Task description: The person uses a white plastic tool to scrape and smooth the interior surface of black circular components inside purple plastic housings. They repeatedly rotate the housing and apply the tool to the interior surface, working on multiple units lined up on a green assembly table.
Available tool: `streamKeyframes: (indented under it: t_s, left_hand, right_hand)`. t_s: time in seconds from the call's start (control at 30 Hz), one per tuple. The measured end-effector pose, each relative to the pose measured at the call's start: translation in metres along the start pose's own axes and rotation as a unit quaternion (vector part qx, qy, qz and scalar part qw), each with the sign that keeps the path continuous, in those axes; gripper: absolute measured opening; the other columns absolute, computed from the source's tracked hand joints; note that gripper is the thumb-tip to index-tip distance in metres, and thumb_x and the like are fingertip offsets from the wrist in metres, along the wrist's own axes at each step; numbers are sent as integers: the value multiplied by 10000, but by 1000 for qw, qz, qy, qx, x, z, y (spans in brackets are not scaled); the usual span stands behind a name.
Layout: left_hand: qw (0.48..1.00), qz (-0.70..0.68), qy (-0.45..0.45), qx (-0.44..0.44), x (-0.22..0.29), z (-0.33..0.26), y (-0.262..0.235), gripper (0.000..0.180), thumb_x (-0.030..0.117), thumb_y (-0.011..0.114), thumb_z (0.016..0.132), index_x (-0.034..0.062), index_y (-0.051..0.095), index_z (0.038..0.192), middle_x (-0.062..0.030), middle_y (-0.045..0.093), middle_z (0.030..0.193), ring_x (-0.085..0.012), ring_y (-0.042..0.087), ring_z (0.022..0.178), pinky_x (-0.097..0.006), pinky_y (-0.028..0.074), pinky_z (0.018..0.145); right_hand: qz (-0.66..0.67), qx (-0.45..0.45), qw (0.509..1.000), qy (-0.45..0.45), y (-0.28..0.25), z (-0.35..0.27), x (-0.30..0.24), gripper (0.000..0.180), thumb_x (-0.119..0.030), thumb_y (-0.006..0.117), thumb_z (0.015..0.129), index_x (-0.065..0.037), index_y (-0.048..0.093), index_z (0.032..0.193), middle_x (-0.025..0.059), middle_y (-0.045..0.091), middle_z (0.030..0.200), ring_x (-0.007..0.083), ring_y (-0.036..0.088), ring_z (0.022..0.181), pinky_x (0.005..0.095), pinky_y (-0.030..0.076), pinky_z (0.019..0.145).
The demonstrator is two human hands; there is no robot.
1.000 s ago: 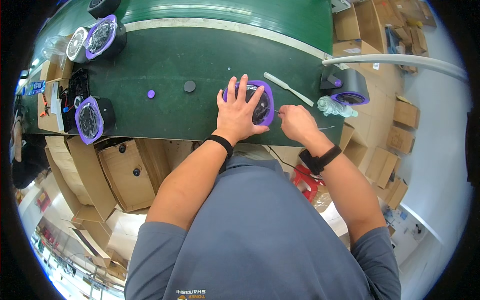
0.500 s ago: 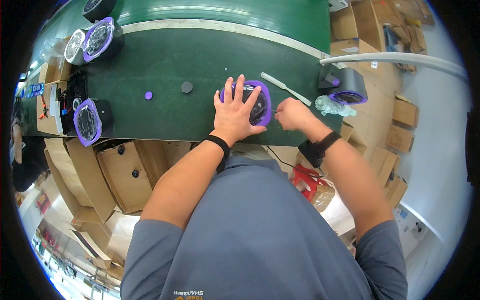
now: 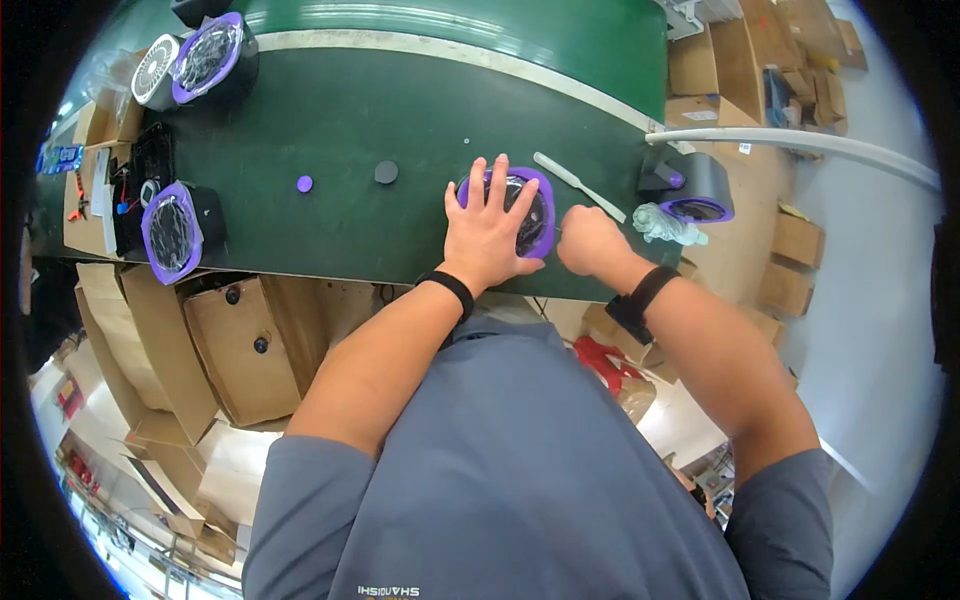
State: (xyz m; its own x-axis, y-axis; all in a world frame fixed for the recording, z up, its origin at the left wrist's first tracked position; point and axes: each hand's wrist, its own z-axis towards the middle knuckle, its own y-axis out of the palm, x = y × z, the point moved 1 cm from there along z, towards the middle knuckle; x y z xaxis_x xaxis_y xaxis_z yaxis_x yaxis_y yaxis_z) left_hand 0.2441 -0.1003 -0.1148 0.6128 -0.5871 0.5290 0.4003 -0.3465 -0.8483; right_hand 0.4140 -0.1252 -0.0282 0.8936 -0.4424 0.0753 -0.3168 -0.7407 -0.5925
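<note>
My left hand [image 3: 485, 222] lies spread on top of a purple-rimmed unit [image 3: 545, 215] with a dark face under wrinkled clear film, which looks like a fan or speaker housing. Its fingers are apart and hide much of that face. At the unit's right edge, my right hand [image 3: 592, 242] is closed in a fist. From it a thin tool [image 3: 558, 230] points at the purple rim; most of it is hidden, so its kind does not show. A pale, flat spatula-like stick [image 3: 580, 187] lies just beyond this hand.
Left on the green table [image 3: 320, 120] are a purple disc [image 3: 304, 184], a dark grey disc [image 3: 386, 172] and similar purple-rimmed units [image 3: 172, 235]. To the right, another unit [image 3: 700, 185] stands beside crumpled plastic [image 3: 665, 225]. A pale curved bar [image 3: 790, 140] crosses there. Cardboard boxes [image 3: 235, 345] sit below the table.
The view has shifted slightly, so the table's things appear moved. My left hand stays spread on the unit; my right fist stays at its edge, its wrist and forearm turned a little.
</note>
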Motion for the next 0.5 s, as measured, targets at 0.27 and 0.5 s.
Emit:
streamKeyframes:
  t_s: [0.27, 0.5]
  left_hand:
    - [999, -38, 4, 0, 0, -2, 2, 1207, 609, 978, 553, 294, 497, 1615, -223, 291, 1745, -491, 279, 1589, -791, 336, 1152]
    - [999, -41, 1, -16, -4, -2, 4, 1195, 614, 964, 591, 273, 482, 1630, -240, 267, 1754, -486, 225, 1614, -799, 330, 1151]
  right_hand:
    - [200, -79, 966, 142, 16, 34, 22, 193, -81, 658, 889, 53, 759, 792, 218, 742, 738, 362, 778, 693, 467, 603, 596]
    - [-6, -52, 996, 78, 8, 25, -3, 177, -90, 666, 919, 2, 810, 873, 260, 788, 1008, 405, 781, 911, 494, 630, 770]
